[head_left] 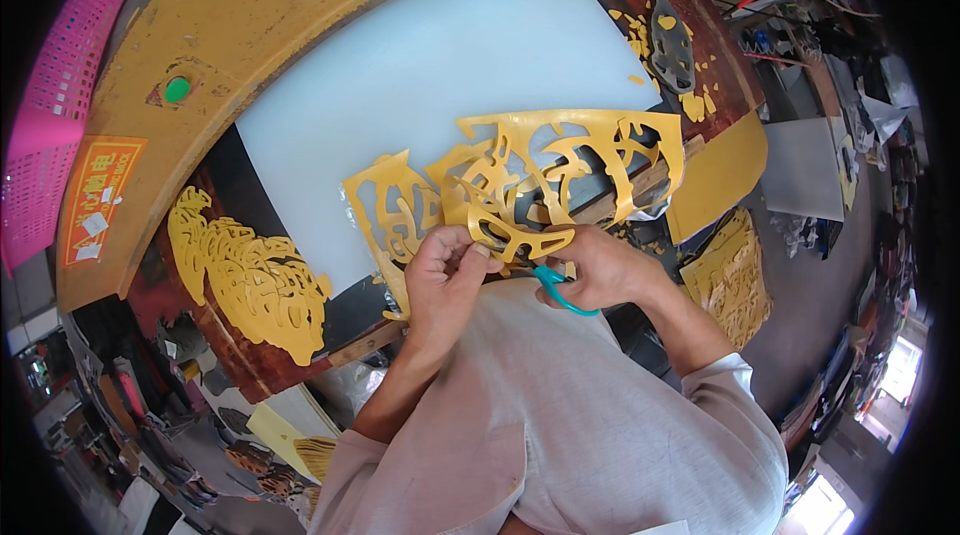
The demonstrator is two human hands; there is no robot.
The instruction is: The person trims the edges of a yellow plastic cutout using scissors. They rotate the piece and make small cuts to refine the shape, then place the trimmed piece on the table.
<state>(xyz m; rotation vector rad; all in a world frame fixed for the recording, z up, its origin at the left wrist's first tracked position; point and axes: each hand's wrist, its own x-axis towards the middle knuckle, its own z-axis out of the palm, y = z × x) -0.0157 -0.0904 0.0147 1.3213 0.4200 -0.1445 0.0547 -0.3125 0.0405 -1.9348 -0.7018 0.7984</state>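
Observation:
My left hand (447, 280) pinches the near edge of a yellow die-cut sheet (570, 119), which is full of curved openings and thin strips. Around a pair of scissors with teal handles (552, 283), the fingers of my right hand (605, 270) are closed, close to the same edge. The blades are mostly hidden by the sheet and my fingers. Part of the yellow sheet lies over the near edge of a white board (430, 55), and another cut-out part of it stands left of centre.
Left lies a pile of yellow cut shapes (250, 285). A dark oval cutting die (672, 45) and yellow scraps sit far right. More yellow sheets (728, 275) are stacked right. A yellow machine beam (225, 20) with a green button (177, 89) arches behind; a pink basket (60, 95) stands left.

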